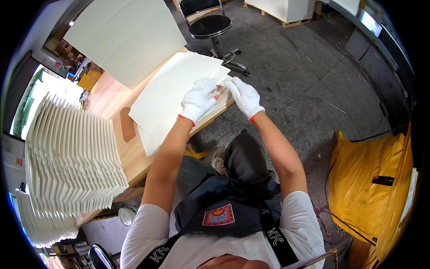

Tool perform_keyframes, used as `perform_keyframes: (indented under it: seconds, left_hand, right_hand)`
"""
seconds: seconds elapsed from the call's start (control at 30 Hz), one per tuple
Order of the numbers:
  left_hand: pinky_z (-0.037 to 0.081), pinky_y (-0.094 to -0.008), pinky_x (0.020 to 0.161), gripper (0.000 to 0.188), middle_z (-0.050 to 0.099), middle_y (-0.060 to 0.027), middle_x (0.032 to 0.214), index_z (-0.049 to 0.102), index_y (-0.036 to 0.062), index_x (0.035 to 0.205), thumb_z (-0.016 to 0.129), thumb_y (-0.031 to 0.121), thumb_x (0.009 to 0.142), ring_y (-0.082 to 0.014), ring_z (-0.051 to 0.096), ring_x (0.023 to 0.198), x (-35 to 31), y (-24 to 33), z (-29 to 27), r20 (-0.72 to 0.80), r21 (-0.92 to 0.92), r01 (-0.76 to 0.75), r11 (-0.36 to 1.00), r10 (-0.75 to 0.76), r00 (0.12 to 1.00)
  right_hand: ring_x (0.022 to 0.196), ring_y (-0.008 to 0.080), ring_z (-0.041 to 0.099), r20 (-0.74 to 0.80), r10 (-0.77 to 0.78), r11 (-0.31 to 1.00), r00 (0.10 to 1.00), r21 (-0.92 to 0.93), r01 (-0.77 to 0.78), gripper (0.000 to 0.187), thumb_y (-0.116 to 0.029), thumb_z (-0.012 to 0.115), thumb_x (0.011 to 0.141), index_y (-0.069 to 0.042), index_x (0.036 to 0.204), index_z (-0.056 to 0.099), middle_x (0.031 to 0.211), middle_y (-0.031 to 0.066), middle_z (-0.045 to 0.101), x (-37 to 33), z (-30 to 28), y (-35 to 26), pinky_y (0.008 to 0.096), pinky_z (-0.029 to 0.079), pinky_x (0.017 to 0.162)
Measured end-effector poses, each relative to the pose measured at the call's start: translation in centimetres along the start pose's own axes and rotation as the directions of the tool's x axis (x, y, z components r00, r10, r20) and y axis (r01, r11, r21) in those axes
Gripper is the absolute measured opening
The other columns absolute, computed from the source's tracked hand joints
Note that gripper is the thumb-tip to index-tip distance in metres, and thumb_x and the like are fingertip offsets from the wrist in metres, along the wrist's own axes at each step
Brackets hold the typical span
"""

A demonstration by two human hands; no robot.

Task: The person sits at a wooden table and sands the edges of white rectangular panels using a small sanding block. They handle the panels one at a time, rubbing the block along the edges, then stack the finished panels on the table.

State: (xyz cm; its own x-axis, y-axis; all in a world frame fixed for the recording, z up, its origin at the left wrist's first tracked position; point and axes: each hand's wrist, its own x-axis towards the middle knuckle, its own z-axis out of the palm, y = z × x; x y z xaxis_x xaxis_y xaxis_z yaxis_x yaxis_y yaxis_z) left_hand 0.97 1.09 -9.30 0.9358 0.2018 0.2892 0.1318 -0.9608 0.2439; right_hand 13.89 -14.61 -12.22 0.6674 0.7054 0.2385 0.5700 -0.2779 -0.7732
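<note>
White sheets of paper or thin card (172,83) lie fanned in a loose stack on the wooden table (134,157), reaching its right edge. My left hand (198,99), in a white knitted glove with a red cuff, rests on the sheets near their right corner. Its fingers are stretched out, and bare fingertips show through the glove. Gloved the same way, my right hand (244,96) has its fingers together and bent over the right corner of the sheets. The thumb's hold underneath is mostly hidden. Left of the sheets lies a brown block or bar (126,124).
A tall pile of folded white sheets (74,157) stands on the table's left. Large white boards (130,40) rise at the back. Beyond the table is a black swivel stool (210,26). A yellow fabric cover (367,179) hangs at right, with cables on the floor.
</note>
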Motion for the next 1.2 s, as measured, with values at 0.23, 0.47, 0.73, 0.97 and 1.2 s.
perform_keyframes:
  seconds: [0.23, 0.47, 0.73, 0.97, 1.2]
  left_hand:
    - [0.05, -0.0321, 0.096, 0.032, 0.067, -0.0047, 0.121, 0.069, 0.0148, 0.119, 0.069, 0.023, 0.088, -0.0262, 0.064, 0.108, -0.8, 0.1, -0.9, 0.071, -0.251, 0.082, 0.965, -0.066, 0.995]
    - [0.051, -0.0325, 0.093, 0.034, 0.067, -0.0054, 0.118, 0.069, 0.0167, 0.121, 0.068, 0.027, 0.089, -0.0261, 0.065, 0.105, -1.0, 0.3, -0.7, 0.034, -0.187, 0.031, 0.982, -0.025, 0.999]
    - [0.053, -0.0346, 0.085, 0.032, 0.065, -0.0066, 0.104, 0.067, 0.0235, 0.123, 0.06, 0.025, 0.092, -0.0263, 0.066, 0.097, -1.1, -0.1, -0.3, 0.126, -0.215, 0.088, 0.973, -0.062, 0.99]
    - [0.054, -0.0359, 0.085, 0.031, 0.065, -0.0057, 0.103, 0.067, 0.0255, 0.122, 0.064, 0.029, 0.091, -0.027, 0.066, 0.095, -1.2, 1.1, -0.4, 0.072, -0.163, 0.074, 0.984, -0.063, 0.995]
    - [0.052, -0.0314, 0.085, 0.032, 0.066, -0.0078, 0.103, 0.067, 0.0201, 0.125, 0.062, 0.021, 0.094, -0.0267, 0.066, 0.096, -1.2, 0.5, 0.5, 0.005, -0.286, 0.093, 0.954, -0.095, 0.995]
  right_hand:
    - [0.093, 0.0443, 0.065, -0.093, 0.117, 0.988, 0.989, 0.109, -0.107, 0.047, -0.055, 0.038, 0.102, -0.014, 0.11, 0.06, 0.097, 0.0229, 0.069, -0.2, 1.8, 0.3, 0.0518, 0.048, 0.081]
    - [0.091, 0.0437, 0.066, -0.092, 0.117, 0.99, 0.989, 0.088, -0.109, 0.047, -0.054, 0.037, 0.103, -0.014, 0.11, 0.06, 0.095, 0.0224, 0.069, -0.2, 1.9, 0.5, 0.0522, 0.048, 0.078]
    - [0.086, 0.0431, 0.066, -0.084, 0.016, 1.0, 0.996, 0.008, -0.015, 0.045, -0.052, 0.036, 0.103, -0.014, 0.113, 0.057, 0.093, 0.0215, 0.068, -0.1, 2.4, 1.2, 0.0538, 0.048, 0.074]
    - [0.084, 0.043, 0.066, -0.105, 0.015, 1.0, 0.994, 0.011, -0.014, 0.043, -0.051, 0.036, 0.104, -0.012, 0.107, 0.056, 0.091, 0.0222, 0.068, 0.0, 2.8, 1.7, 0.0535, 0.049, 0.073]
    - [0.084, 0.043, 0.067, -0.077, 0.06, 0.997, 0.995, 0.05, -0.056, 0.045, -0.052, 0.037, 0.103, -0.012, 0.108, 0.056, 0.09, 0.022, 0.068, -0.2, 2.2, 0.9, 0.0536, 0.049, 0.073]
